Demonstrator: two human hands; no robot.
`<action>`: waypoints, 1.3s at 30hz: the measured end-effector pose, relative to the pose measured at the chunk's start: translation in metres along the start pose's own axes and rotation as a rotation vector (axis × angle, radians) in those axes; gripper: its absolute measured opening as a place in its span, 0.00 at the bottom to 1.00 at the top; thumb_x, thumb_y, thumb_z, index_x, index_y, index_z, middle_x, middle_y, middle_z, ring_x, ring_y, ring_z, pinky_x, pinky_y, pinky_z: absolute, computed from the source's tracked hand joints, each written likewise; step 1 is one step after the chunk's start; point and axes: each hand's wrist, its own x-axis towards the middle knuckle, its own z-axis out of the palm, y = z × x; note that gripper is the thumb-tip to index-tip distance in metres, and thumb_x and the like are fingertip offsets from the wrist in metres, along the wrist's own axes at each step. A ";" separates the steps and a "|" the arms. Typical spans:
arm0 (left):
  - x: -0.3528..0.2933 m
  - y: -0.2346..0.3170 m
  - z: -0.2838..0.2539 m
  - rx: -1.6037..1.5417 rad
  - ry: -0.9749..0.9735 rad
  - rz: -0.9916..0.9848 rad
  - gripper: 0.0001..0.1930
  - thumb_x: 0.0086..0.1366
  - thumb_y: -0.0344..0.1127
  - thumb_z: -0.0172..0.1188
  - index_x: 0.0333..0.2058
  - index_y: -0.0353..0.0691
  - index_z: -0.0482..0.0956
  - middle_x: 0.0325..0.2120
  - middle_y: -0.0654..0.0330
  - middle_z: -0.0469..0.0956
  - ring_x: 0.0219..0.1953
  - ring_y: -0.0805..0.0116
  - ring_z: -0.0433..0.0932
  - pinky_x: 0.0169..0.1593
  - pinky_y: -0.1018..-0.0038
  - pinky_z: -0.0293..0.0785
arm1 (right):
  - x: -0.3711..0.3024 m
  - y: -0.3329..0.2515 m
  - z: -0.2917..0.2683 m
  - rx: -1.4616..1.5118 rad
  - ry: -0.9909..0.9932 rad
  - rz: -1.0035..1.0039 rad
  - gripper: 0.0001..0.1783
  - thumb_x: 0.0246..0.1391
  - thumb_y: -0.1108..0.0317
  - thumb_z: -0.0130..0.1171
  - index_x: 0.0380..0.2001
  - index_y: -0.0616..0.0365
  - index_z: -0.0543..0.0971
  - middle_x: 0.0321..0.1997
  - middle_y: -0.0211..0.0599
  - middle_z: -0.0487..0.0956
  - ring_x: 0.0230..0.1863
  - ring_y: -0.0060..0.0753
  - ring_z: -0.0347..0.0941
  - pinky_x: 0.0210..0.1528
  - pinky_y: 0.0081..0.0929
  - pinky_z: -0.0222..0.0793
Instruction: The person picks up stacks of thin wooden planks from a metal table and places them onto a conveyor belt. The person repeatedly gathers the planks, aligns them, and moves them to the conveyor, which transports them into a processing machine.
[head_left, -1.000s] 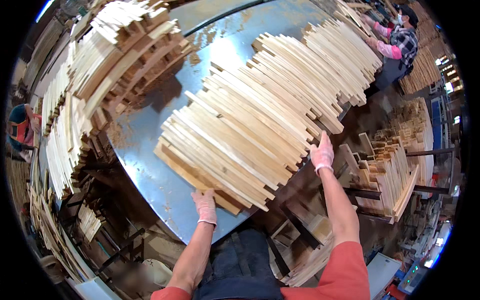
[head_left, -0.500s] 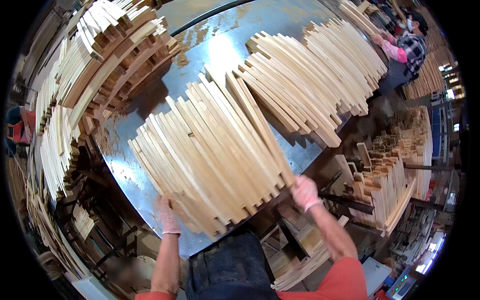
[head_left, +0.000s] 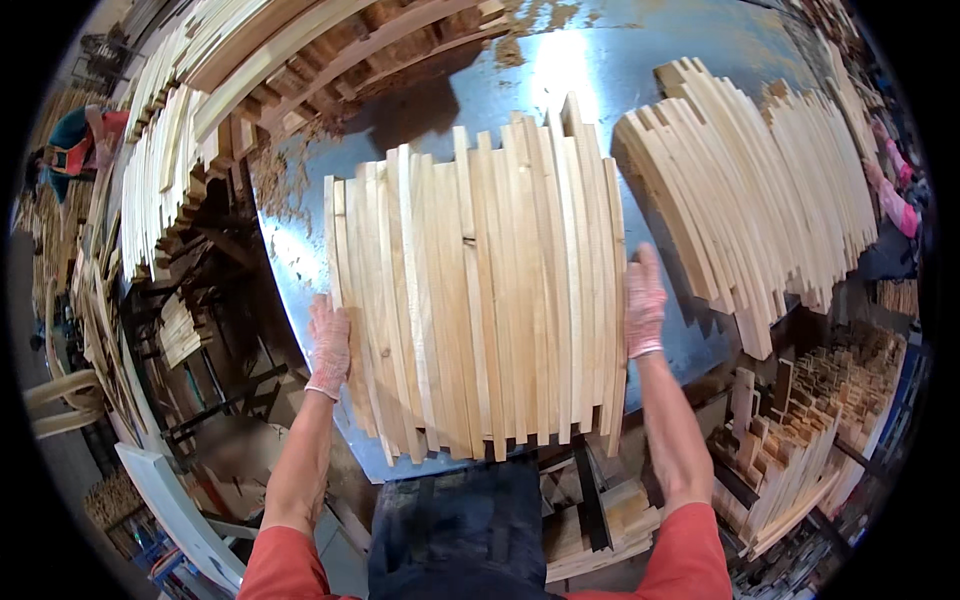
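Pale wood slats (head_left: 480, 300), one wide batch set side by side, lie on the near part of the bluish metal surface (head_left: 640, 55), btwn the two hands, running lengthwise away from the body. Far ends uneven, a few sticking out past the rest; near ends also ragged, close to the dark apron (head_left: 460, 535). Small dark knot (head_left: 468, 241) approx. mid-batch.

L hand (head_left: 329, 348), in pinkish glove, is against the batch's L edge, fingers pointing away from the body; can't tell if they're spread or pressed tog. R hand (head_left: 645, 302), same kind of glove, stands upright along the R edge, fingers extended, not curled round a slat; contact vs. just beside = hard to tell.

To the R, apart from the batch w/ bare metal btwn, a second slat group (head_left: 715, 205) lies slanted, w/ more slats (head_left: 828, 180) beyond it. Upper L: tall wood stack (head_left: 290, 50), w/ sawdust (head_left: 285, 190) nr its foot. Lower R, off the surface: upright wood pieces (head_left: 810, 430), packed tight. Co-worker (head_left: 68, 165) at far L; pink sleeve (head_left: 897, 207) of another person at far R, nr the rim.
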 end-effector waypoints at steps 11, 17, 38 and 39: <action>-0.033 0.059 -0.037 -1.116 -0.386 -0.295 0.34 0.66 0.38 0.64 0.69 0.34 0.69 0.53 0.55 0.82 0.55 0.66 0.82 0.62 0.64 0.79 | -0.003 -0.007 0.005 0.638 -0.447 0.581 0.38 0.63 0.60 0.63 0.71 0.69 0.68 0.63 0.44 0.79 0.61 0.38 0.78 0.68 0.34 0.72; -0.065 0.032 -0.039 -1.077 -0.398 -0.338 0.30 0.62 0.34 0.67 0.62 0.32 0.76 0.46 0.56 0.85 0.47 0.65 0.85 0.58 0.66 0.82 | -0.045 -0.005 -0.010 0.497 -0.349 0.655 0.24 0.59 0.59 0.67 0.54 0.63 0.80 0.48 0.34 0.85 0.51 0.34 0.82 0.56 0.35 0.80; -0.466 -0.220 -0.288 -1.431 0.297 0.094 0.42 0.62 0.32 0.67 0.74 0.35 0.64 0.65 0.60 0.75 0.66 0.70 0.72 0.72 0.70 0.63 | -0.299 -0.321 0.168 0.544 -0.860 0.207 0.13 0.58 0.62 0.64 0.24 0.44 0.70 0.22 0.17 0.68 0.23 0.20 0.67 0.27 0.25 0.67; -0.495 -0.248 -0.300 -1.465 0.341 0.132 0.45 0.61 0.34 0.69 0.75 0.34 0.62 0.68 0.59 0.72 0.70 0.71 0.67 0.76 0.71 0.55 | -0.311 -0.320 0.189 0.531 -0.942 0.167 0.12 0.59 0.60 0.65 0.27 0.45 0.72 0.23 0.18 0.70 0.24 0.21 0.67 0.30 0.27 0.70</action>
